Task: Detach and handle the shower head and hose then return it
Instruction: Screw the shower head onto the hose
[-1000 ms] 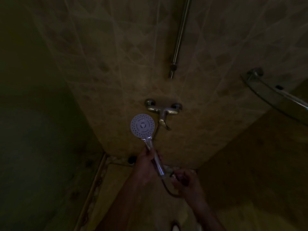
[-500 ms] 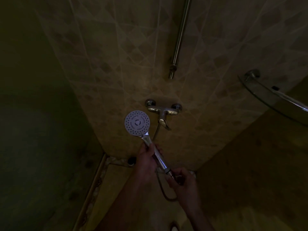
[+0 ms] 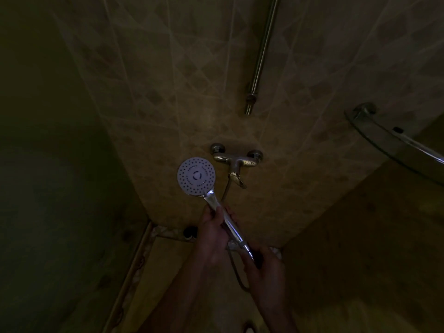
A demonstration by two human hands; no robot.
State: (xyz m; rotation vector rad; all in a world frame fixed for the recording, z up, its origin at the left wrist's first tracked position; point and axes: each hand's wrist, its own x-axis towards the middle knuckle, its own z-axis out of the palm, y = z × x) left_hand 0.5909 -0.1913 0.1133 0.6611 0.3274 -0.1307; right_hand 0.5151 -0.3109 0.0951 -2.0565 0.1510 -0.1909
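Note:
The scene is very dim. A shower head [image 3: 196,176] with a round pale spray face points at me, in front of the tiled wall and left of the mixer tap [image 3: 236,160]. Its chrome handle slants down to the right. My left hand [image 3: 213,233] grips the handle's middle. My right hand [image 3: 263,261] holds the handle's lower end where the hose joins. The hose [image 3: 237,276] loops below my hands and a stretch of it rises to the tap.
A vertical chrome rail [image 3: 260,55] runs up the wall above the tap. A curved glass shelf [image 3: 394,143] juts from the right wall. A dark drain fitting [image 3: 189,232] sits at the floor edge. A raised curb [image 3: 129,277] borders the floor on the left.
The shower head has shifted slightly left and up, and its handle now slants more. Both hands keep their hold, the right one nearer the handle's end.

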